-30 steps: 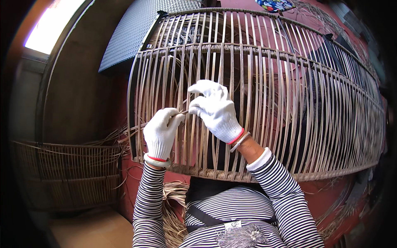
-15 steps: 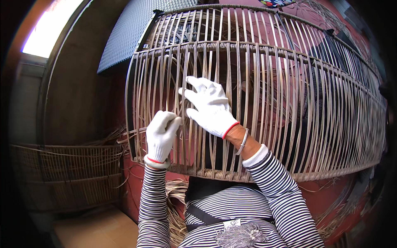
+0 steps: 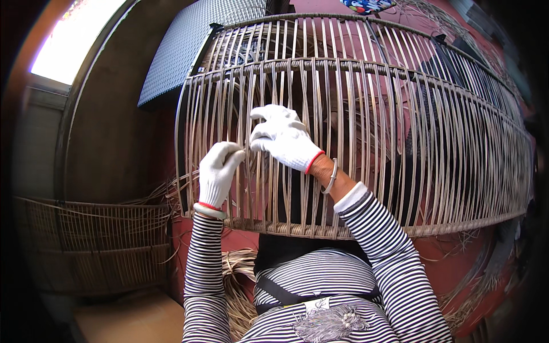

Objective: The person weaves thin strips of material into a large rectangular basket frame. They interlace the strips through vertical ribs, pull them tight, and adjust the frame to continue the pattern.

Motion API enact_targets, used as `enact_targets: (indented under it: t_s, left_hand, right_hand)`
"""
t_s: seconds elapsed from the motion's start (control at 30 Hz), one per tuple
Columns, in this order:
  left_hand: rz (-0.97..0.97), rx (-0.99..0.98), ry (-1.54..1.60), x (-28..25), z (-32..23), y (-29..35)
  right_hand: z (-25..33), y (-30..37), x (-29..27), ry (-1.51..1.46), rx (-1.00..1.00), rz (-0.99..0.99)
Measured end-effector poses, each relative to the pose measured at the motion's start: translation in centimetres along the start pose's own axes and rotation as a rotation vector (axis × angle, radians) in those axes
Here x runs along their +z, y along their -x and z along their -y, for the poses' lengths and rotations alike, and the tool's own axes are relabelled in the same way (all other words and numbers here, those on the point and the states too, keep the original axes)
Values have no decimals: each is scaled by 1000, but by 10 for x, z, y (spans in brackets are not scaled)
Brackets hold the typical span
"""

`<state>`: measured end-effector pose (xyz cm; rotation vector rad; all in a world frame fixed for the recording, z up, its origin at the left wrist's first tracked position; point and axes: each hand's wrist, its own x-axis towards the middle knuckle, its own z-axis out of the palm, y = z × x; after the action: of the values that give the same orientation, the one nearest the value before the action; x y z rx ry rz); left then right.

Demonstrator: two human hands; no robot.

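A long woven panel frame (image 3: pixel 320 230) lies across in front of me, strung with many thin brown rattan-like strands (image 3: pixel 350 143) between wrapped rails. At its left part, my left hand (image 3: pixel 217 176), in a white knit glove with a red edge, is closed in a pinch on a strand, whose end pokes up above the fingers. Just to the right and a little farther up, my right hand (image 3: pixel 281 139), gloved alike, has its fingers bent in against the strands. What lies between those fingers is hidden.
A grey woven panel (image 3: pixel 189 48) stands behind at the upper left. Another strand-wound frame (image 3: pixel 103 228) rests at the lower left above brown cardboard (image 3: pixel 128 317). Loose strand bundles (image 3: pixel 240 266) lie by my left arm, on the red floor (image 3: pixel 452 277).
My right hand's spread fingers have curled in, and its wrist has shifted slightly up. The left hand has risen a little along the strands, still pinched. The view has shifted slightly.
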<state>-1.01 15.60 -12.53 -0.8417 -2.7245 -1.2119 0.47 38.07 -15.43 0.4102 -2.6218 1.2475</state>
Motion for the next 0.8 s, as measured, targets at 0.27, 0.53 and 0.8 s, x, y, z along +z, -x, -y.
enact_targets:
  t_s: [0.27,0.53,0.8]
  left_hand:
    - [136,-228,250,26,-47,-4]
    - [-106,-618,390,54,-53,-9]
    - [61,-414,218,47,-46,-4]
  right_hand:
    - [10,21,-38,290,-43,-177]
    - [-15,24,-21,493,37,-160]
    - [-11,11,-46,232,52,111]
